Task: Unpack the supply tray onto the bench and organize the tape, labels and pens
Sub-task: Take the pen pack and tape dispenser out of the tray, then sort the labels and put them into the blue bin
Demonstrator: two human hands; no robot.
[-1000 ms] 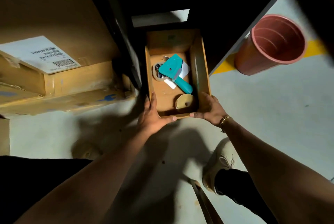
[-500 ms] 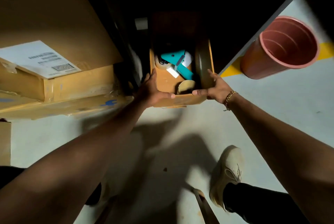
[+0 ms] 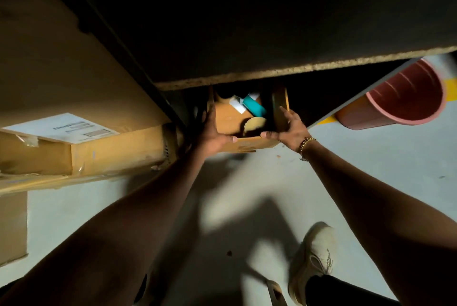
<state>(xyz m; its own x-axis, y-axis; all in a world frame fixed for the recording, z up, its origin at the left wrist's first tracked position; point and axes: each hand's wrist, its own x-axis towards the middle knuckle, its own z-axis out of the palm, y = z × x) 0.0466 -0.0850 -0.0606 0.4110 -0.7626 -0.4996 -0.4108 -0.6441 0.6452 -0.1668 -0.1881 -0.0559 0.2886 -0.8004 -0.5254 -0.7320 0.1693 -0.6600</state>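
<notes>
Head view: both hands grip the seemingly tilted tray.

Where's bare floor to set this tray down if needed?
Free: the floor right of the tray, bounded by the pink bin and the shoe; also the strip between both arms. Crowded: the left, where cardboard boxes sit against the left hand. The right hand grips the tray's right wall.

**Tray half under the bench edge**

The supply tray sits partly beneath the bench board. Inside it, a tape roll lies nearest its front wall, the tape dispenser behind. Left of the tray stands a cardboard box; right of it, a bucket.
</notes>
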